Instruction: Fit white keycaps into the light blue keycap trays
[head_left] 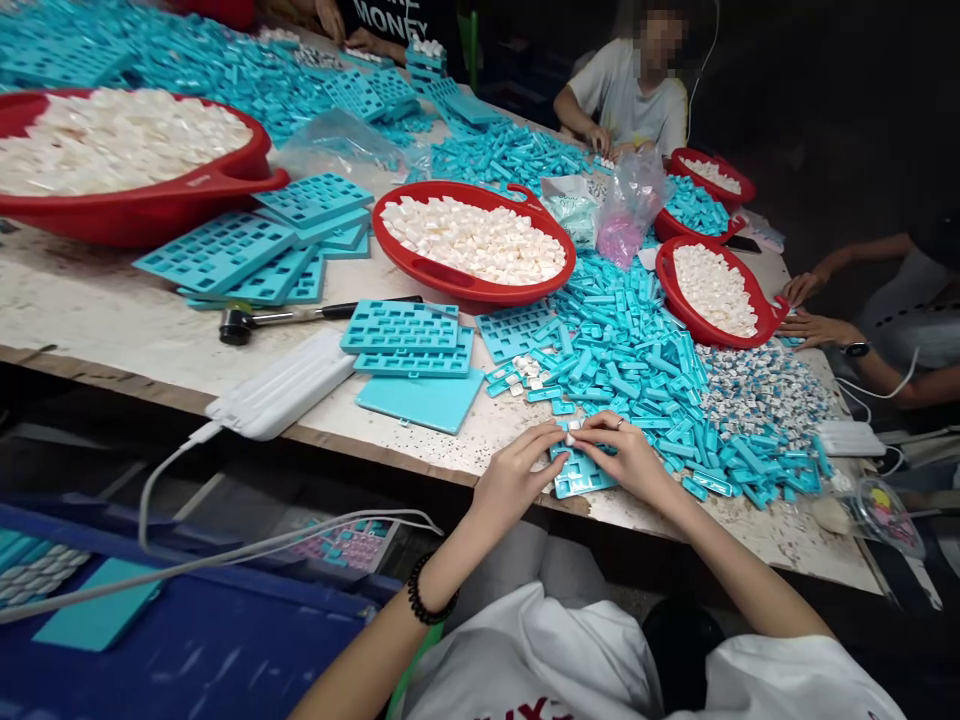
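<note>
At the table's front edge, my left hand (517,466) and my right hand (624,452) meet over a light-blue plastic plate (579,478) with square recesses. Small white cap-like pieces (571,438) show between my fingertips at the plate's far end. Fingers of both hands are pinched around them; which hand bears which piece is hard to make out. A ring is on my right hand and a black coil band on my left wrist. Just beyond lie loose blue strips (622,370) and a few white pieces (525,372) set on some of them.
Red basins of white pieces (474,245) stand across the table. Stacked blue plates (409,340), a hammer (285,316) and a white power strip (289,385) lie left. Small white-and-blue parts (765,390) are heaped right. Other people work at the far side and right.
</note>
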